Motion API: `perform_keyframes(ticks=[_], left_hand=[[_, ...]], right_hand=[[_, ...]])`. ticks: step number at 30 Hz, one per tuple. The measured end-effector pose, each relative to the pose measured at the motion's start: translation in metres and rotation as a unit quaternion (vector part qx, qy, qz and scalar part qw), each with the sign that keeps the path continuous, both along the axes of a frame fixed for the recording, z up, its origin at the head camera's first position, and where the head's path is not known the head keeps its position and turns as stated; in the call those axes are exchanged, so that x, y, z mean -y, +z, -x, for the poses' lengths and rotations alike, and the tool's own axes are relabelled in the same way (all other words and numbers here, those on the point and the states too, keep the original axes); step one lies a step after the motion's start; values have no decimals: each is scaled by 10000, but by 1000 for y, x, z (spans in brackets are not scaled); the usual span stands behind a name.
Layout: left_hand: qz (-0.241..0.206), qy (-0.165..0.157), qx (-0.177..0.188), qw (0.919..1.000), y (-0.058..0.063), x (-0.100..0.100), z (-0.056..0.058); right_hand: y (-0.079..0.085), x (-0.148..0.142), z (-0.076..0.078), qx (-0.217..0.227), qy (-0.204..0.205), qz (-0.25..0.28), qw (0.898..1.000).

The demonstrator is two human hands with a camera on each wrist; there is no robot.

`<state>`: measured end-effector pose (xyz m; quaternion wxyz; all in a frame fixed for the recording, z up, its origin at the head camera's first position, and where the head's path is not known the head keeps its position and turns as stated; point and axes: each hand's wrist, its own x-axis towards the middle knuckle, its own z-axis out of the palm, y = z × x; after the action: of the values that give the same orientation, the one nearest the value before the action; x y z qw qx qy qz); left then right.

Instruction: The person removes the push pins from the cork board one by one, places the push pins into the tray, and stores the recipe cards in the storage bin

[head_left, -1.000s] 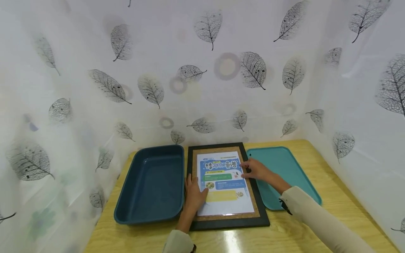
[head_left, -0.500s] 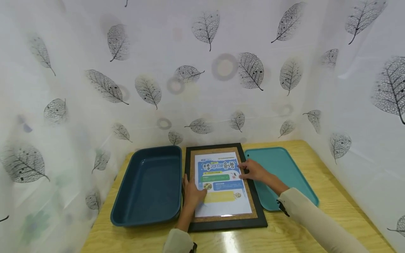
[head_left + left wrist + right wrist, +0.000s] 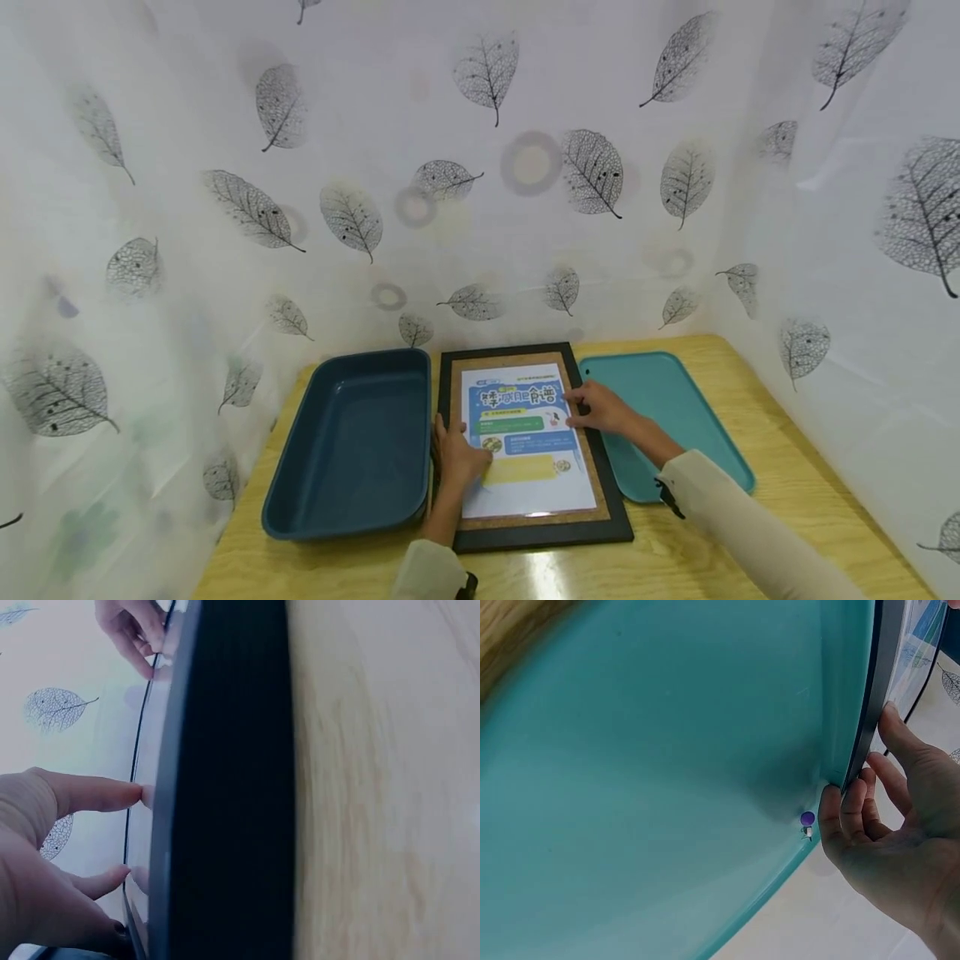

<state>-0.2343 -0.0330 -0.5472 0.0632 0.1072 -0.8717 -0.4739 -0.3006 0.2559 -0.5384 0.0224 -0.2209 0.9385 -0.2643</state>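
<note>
A printed sheet [image 3: 525,492] with coloured blocks and large lettering lies on a black-framed cork board [image 3: 543,533]. My left hand [image 3: 459,457] rests over the board's left side, its thumb on the sheet and its fingers toward the frame. In the left wrist view, fingertips of the left hand [image 3: 45,847] touch the glossy surface. On the opposite side, my right hand [image 3: 606,408] touches the sheet's right edge with thumb and forefinger spread apart. The right wrist view shows the right hand [image 3: 900,840] with its other fingers bent against the side of the black frame.
A deep dark-blue tub [image 3: 348,458] stands left of the board. To the right lies a flat teal tray [image 3: 675,417], close beside the frame. A small purple-and-white pin [image 3: 808,821] is in its corner. Behind the wooden table [image 3: 697,550] hangs a leaf-printed curtain [image 3: 465,242].
The head view shifts slightly. Both hands keep nearly the same places on the sheet and board.
</note>
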Motion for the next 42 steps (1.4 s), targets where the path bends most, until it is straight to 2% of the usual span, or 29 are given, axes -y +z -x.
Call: perform_keyframes(ticks=[8,17,20,23,27,34,37,42], left_hand=[[160,92,-35,9998,-5,6,-2],[99,394,247,9989,1,3,11],[-82,482,241,9985,2,1,12],[-331,466,-22,9984,4,-1,9],[-630,274,-285,9972,8,-2,2],[-943,-118,-447,9945,9,3,-1],[-977,-92,-425,9943,8,6,-1],[-1290,88,-374,9909,8,8,0]], right_hand=[[-5,5,-3,91,-11,83,9999],[1,3,0,41,26,134,9999],[3,3,-1,45,-5,88,10000],[1,2,-2,68,-26,69,9999],[-1,0,-2,39,41,88,9999],[-1,-4,-2,-124,139,111,9998],[-3,-5,-2,-191,143,60,9997],[-7,-7,-2,-234,144,32,9996]])
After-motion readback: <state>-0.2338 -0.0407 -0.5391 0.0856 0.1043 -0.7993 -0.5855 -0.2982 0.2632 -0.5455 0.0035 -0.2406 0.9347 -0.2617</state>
